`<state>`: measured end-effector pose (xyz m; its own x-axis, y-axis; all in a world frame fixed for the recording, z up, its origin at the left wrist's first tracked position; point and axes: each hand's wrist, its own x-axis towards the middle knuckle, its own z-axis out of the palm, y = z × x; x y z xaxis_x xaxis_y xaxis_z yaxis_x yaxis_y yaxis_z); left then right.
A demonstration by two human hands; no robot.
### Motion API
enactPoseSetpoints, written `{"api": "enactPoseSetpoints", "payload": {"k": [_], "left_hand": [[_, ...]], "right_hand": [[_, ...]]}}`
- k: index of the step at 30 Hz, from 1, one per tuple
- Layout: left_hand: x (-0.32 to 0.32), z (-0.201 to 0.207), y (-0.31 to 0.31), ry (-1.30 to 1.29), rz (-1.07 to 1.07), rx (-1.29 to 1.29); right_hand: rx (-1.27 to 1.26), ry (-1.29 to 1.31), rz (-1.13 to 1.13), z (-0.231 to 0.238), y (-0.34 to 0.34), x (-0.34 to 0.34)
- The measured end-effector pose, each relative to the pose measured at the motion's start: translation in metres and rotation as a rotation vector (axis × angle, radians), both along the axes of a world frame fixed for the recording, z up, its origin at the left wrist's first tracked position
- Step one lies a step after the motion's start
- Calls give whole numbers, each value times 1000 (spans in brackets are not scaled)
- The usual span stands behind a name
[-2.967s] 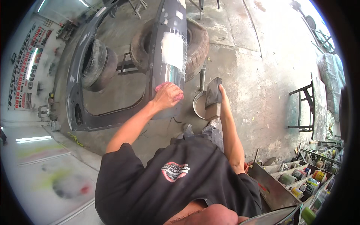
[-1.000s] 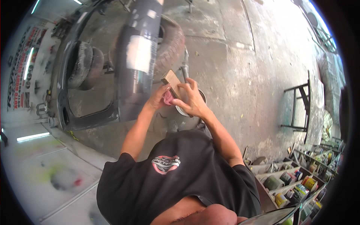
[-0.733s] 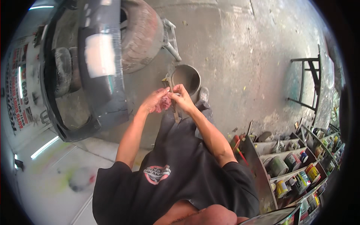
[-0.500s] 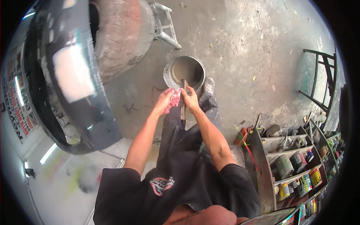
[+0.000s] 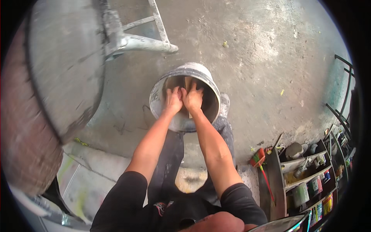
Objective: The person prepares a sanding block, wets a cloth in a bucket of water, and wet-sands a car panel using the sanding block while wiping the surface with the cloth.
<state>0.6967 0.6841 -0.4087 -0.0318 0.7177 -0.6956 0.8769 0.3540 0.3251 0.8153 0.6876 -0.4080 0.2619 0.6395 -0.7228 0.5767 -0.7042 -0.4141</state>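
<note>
Both my hands reach down into a pale, stained bucket [image 5: 156, 96] on the floor in front of me. My right hand [image 5: 193, 99] is closed on a narrow flat bar [image 5: 188, 82], whose light upper end shows above the fingers and lower end below the palm. Right beside it, my left hand [image 5: 173, 100] has its fingers bent and closed. What they hold is mostly hidden; a small reddish patch shows near the thumb. The bucket's depths are dark, and its contents cannot be made out.
At the left a large worn tyre [image 5: 63, 73] stands close by, with a metal stand [image 5: 145, 43] beyond it. A shelf of cans [image 5: 288, 170] and a red-handled broom [image 5: 266, 181] are at the lower right. A black metal frame [image 5: 344, 89] stands far right.
My hands have gone from above the bucket's near edge down into it, taking the bar along. The pink cloth in my left hand is now mostly out of sight. The view has shifted lower and closer.
</note>
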Motion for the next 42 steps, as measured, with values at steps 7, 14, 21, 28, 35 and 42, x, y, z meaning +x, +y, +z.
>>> {"api": "enactPoseSetpoints", "payload": {"k": [7, 14, 21, 28, 35, 42], "left_hand": [[20, -90, 7, 65, -439, -386], [-10, -145, -12, 370, -450, -405], [9, -21, -28, -486, 1117, -453], [27, 171, -41, -678, 1330, -467], [5, 403, 9, -1281, 1077, -239], [-72, 703, 43, -683, 701, 718]], "right_hand": [[-222, 103, 28, -135, -43, -9], [-369, 327, 293, -158, -34, -9], [-95, 548, -718, -31, -71, 3], [-60, 922, -799, 211, -77, 67], [-5, 1150, -549, 374, -40, 159], [242, 1041, -173, 538, 53, 95]]}}
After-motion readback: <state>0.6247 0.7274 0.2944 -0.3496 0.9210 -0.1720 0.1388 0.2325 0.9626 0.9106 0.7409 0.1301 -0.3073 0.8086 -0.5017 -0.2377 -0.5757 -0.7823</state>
